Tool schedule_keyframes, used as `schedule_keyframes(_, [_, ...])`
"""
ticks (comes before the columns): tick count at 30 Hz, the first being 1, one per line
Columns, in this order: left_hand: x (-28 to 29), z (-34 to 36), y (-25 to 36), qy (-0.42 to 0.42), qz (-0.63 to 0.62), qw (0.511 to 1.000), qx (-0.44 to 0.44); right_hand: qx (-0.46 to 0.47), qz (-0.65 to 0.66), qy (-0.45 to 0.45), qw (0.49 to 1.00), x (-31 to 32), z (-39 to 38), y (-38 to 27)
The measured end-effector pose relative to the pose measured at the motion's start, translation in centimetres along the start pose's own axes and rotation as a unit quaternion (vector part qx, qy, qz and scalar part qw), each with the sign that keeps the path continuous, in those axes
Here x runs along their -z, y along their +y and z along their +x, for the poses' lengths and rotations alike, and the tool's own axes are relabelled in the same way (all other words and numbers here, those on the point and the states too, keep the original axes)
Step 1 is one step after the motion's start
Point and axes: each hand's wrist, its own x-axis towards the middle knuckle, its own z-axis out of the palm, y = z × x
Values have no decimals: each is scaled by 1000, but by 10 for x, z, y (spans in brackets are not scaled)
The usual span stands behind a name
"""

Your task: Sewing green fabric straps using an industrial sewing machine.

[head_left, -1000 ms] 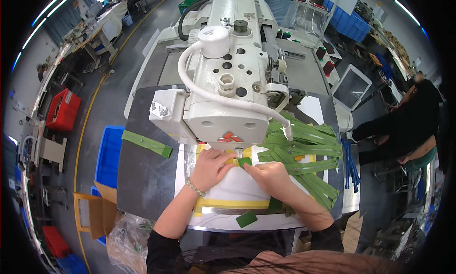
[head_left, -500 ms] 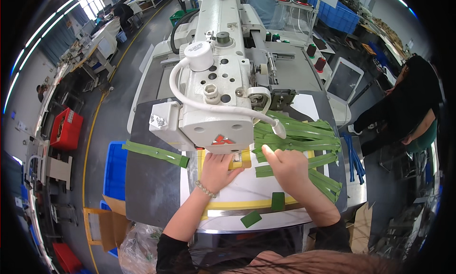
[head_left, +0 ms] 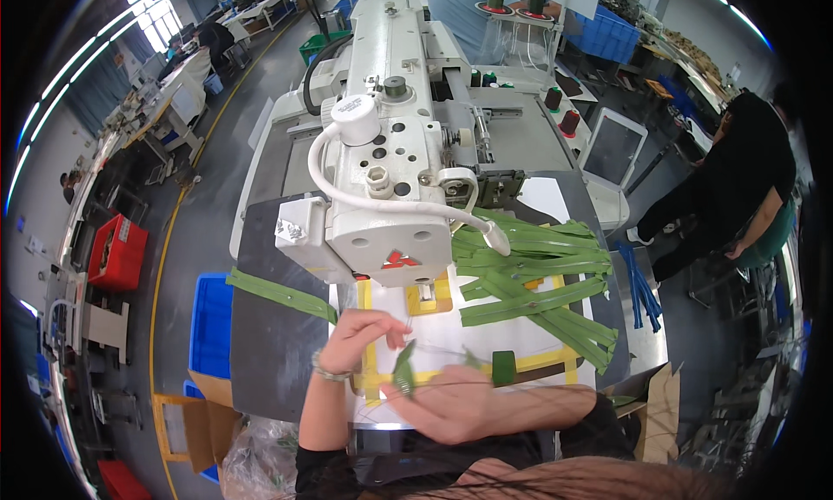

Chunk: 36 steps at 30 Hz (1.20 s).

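Note:
My left hand (head_left: 356,344) has curled fingers left of centre, below the needle area of the white sewing machine (head_left: 390,240); whatever they might grip is too small to make out. Motion blurs my right hand (head_left: 438,400), closed on a green fabric piece (head_left: 403,370) near the front edge. A yellow-taped white template (head_left: 434,335) lies under the machine head, with a small green rectangle (head_left: 504,368) on it. Many long green zipper strips (head_left: 538,261) fan out to the right; a single strip (head_left: 278,290) lies on the dark plate at left.
Blue zippers (head_left: 638,287) lie at right, beside a standing person (head_left: 737,170) in black. Thread cones (head_left: 536,4) stand behind. A blue bin (head_left: 211,318), red crate (head_left: 117,253) and cardboard box (head_left: 208,413) flank the left side. Another person (head_left: 460,10) is behind the machine.
My left hand has drawn back from beneath the needle area. My right hand has swept down and leftward from the zipper pile to the front, where it now grips a green piece.

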Motion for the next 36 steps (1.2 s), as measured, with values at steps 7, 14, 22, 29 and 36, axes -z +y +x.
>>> schedule_keyframes(7, [20,-46,32,-138,-287,947,-43,19,271,-87,959,-82,-4,-54])
schedule_keyframes(14, [96,-111,-10,225,369,886,165,101,192,-201,955,-111,-70,-53])
schedule_keyframes(22, [67,-106,-19,399,796,432,143,-78,130,-237,959,-38,-124,10])
schedule_keyframes(29, [-59,-41,-23,4,439,894,-90,-372,53,-175,910,22,-129,62])
schedule_keyframes(36, [-97,-11,-36,-185,429,881,-71,-337,37,-227,913,38,-139,71])
